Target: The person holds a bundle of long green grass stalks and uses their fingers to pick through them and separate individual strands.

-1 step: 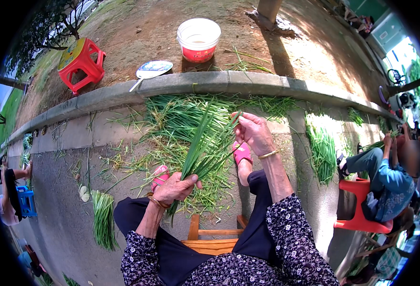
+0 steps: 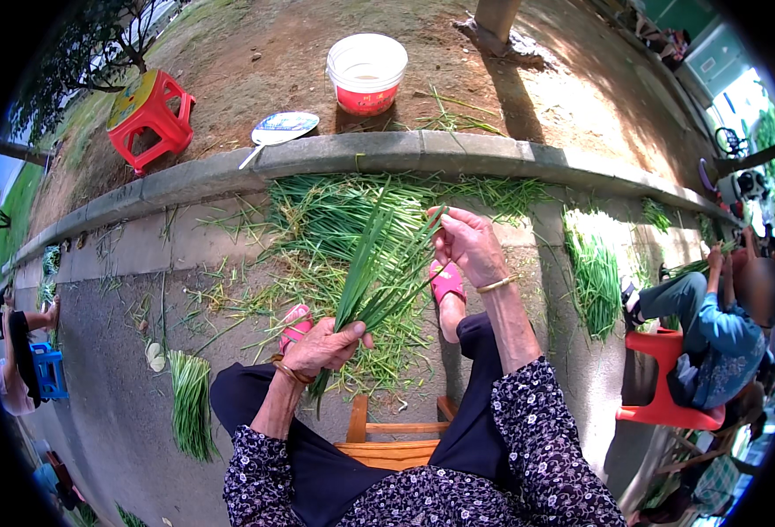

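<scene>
My left hand [image 2: 324,345] is closed round the lower part of a bunch of garlic chives [image 2: 361,283], long flat green leaves fanning up and away from me. Thumb and fingers of my right hand [image 2: 469,246] pinch the tips of a few leaves at the bunch's right side. Just beyond, a thick heap of chives [image 2: 317,211] lies on the pavement against the kerb. Loose trimmings [image 2: 396,351] are scattered between my pink shoes. To the left of my knee rests a neat bundle of chives [image 2: 191,404].
Past the stone kerb [image 2: 352,155] stand a white and red bucket [image 2: 367,98], a hand fan [image 2: 284,127] and a red stool [image 2: 151,123]. At right, a person on a red chair [image 2: 669,413] handles greens near another chive pile [image 2: 592,272]. A blue stool [image 2: 48,371] is far left.
</scene>
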### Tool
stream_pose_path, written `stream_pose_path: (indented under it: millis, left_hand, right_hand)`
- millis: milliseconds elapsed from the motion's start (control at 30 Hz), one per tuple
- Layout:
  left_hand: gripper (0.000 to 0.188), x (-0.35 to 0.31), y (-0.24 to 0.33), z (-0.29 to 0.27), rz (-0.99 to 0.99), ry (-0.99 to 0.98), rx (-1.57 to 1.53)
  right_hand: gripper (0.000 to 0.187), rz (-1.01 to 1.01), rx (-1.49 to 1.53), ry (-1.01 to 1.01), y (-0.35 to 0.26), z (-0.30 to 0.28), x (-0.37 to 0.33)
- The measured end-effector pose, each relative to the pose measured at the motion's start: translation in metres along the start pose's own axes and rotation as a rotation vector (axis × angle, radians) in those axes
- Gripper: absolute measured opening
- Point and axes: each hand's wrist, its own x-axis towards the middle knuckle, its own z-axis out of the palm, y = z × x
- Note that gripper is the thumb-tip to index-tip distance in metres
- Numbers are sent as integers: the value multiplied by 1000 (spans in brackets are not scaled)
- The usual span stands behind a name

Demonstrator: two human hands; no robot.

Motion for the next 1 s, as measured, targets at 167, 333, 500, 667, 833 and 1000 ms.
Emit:
stream_pose_path:
  millis: [167, 333, 500, 667, 833, 1000]
  left_hand:
    - [33, 0, 1, -1, -22, -69, -69]
    - [35, 1, -7, -5, -42, -146, -137]
    - [37, 1, -9, -5, -38, -193, -170]
    - [37, 3, -10, -6, -37, -204, -181]
    - [37, 3, -10, -5, -28, -206, -185]
    - [37, 4, -12, -6, -23, -211, -199]
  right_hand:
    - [19, -6, -33, -12, 0, -2, -1]
    - [19, -13, -83, -10, 0, -3, -2]
    - [16, -14, -83, 1, 1, -2, -1]
    - [15, -13, -93, 37, 0, -2, -1]
    - [15, -25, -83, 10, -1, -3, -1]
    - [15, -23, -64, 14, -1, -4, -1]
